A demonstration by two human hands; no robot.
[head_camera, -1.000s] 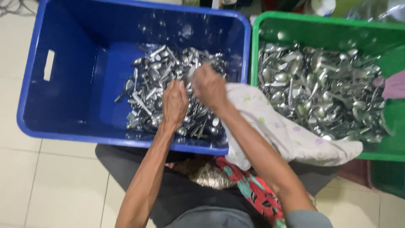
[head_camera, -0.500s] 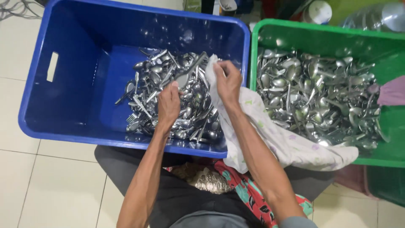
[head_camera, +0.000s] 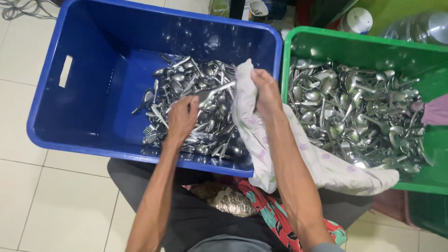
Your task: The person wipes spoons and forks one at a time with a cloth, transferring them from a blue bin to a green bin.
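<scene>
Left hand (head_camera: 181, 119) clenched on spoon (head_camera: 212, 92) over blue bin (head_camera: 79, 126); right hand (head_camera: 267, 93) grasping cloth (head_camera: 298, 158).

This looks like the washing-up area of a big kitchen or eating place. A blue crate (head_camera: 93, 126) and a green crate (head_camera: 420, 51) are set side by side on a pale tiled floor (head_camera: 46, 205). Both are filled with heaps of shiny metal spoons and forks (head_camera: 354, 116), far more than are kept in one home.
</scene>
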